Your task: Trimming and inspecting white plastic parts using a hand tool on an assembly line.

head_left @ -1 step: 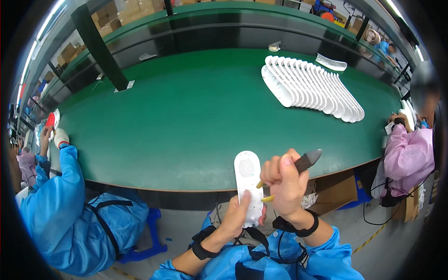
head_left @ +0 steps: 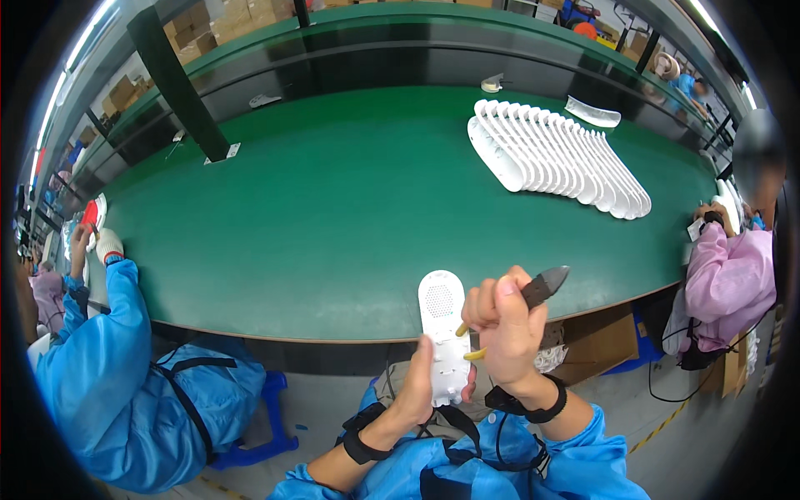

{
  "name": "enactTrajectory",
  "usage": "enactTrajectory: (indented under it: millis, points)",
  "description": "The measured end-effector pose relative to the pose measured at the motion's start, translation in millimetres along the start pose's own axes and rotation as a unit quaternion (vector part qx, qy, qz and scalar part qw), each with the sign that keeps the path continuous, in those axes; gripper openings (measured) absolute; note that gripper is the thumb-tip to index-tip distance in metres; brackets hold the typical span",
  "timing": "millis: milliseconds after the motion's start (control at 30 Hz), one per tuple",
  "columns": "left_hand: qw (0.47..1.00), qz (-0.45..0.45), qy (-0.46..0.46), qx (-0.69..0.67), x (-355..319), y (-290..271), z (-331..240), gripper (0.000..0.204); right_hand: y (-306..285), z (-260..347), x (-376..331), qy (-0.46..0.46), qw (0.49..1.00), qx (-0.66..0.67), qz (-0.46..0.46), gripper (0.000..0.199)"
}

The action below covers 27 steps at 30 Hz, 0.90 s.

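My left hand (head_left: 417, 390) is closed around the lower part of a long white plastic housing (head_left: 442, 321), its thumb along the left edge and fingertips at the right edge. The housing has a rounded top with a patch of small holes and raised posts lower down. In my right fist (head_left: 507, 329) is a pair of pliers (head_left: 543, 287), its dark pointed head above the thumb. Two yellow handle ends stick out on the fist's left side, close to the housing; whether they touch it I cannot tell.
A row of similar white housings (head_left: 558, 158) leans together on the green table (head_left: 317, 225). Behind it lie a curved white piece (head_left: 592, 112) and a tape roll (head_left: 492, 83). A co-worker in blue (head_left: 108, 358) sits left, another in pink (head_left: 729, 283) right. Below is a cardboard box (head_left: 600, 346).
My left thumb has moved from the face of the housing to its left edge. The right hand with the pliers has shifted slightly left.
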State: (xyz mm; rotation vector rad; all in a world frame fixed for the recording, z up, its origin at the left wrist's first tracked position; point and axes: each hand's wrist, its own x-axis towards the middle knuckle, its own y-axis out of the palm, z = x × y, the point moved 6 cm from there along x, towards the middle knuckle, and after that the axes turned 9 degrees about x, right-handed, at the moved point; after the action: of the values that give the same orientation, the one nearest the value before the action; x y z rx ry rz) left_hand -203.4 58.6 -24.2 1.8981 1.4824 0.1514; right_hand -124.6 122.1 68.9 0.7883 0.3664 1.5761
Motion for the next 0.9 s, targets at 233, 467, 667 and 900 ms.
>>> enactTrajectory:
  millis: [233,467,667,900]
  points:
    - [0.999,-0.033,-0.002,0.041,3.9,-6.0,-0.7,0.064,-4.7,-7.1,10.3,0.0,1.0,-0.004,-0.03,0.027]
    - [0.998,-0.042,0.021,0.045,3.6,-4.8,-2.6,0.064,12.7,-14.9,8.8,0.041,0.997,-0.04,0.055,0.027]
    - [0.998,-0.04,0.012,0.05,5.5,-4.8,0.7,0.065,5.7,-9.7,10.0,0.011,0.998,-0.053,-0.014,0.028]
    - [0.997,-0.048,0.024,0.061,5.0,-6.0,0.6,0.067,4.4,-7.0,4.8,-0.019,0.999,-0.011,-0.023,0.026]
